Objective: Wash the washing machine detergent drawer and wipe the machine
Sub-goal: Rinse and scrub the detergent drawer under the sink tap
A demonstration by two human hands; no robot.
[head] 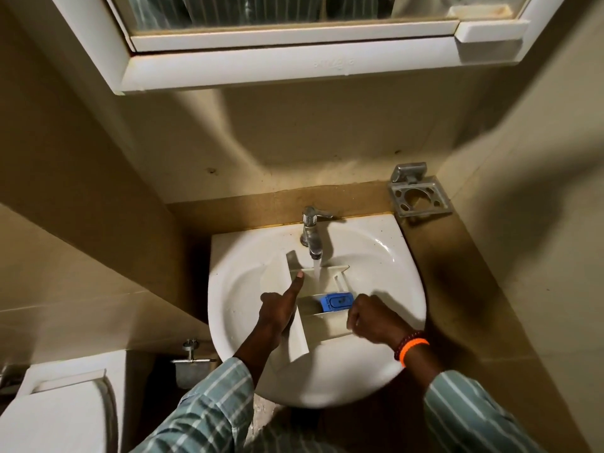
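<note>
The white detergent drawer (pixel 322 318) lies in the white sink (pixel 385 256), its blue insert (pixel 336 301) facing up. Water runs from the chrome tap (pixel 311 235) into the drawer's far compartment. My left hand (pixel 279 310) grips the drawer's front panel on the left, thumb stretched along its top edge. My right hand (pixel 369 317) holds the drawer's right side with curled fingers, just beside the blue insert. The washing machine is not in view.
A metal holder (pixel 418 196) is fixed to the wall at the right above the brown ledge. A white mirror cabinet (pixel 294 65) hangs overhead. A toilet cistern (pixel 58 410) stands at the lower left, next to a small metal fitting (pixel 191 354).
</note>
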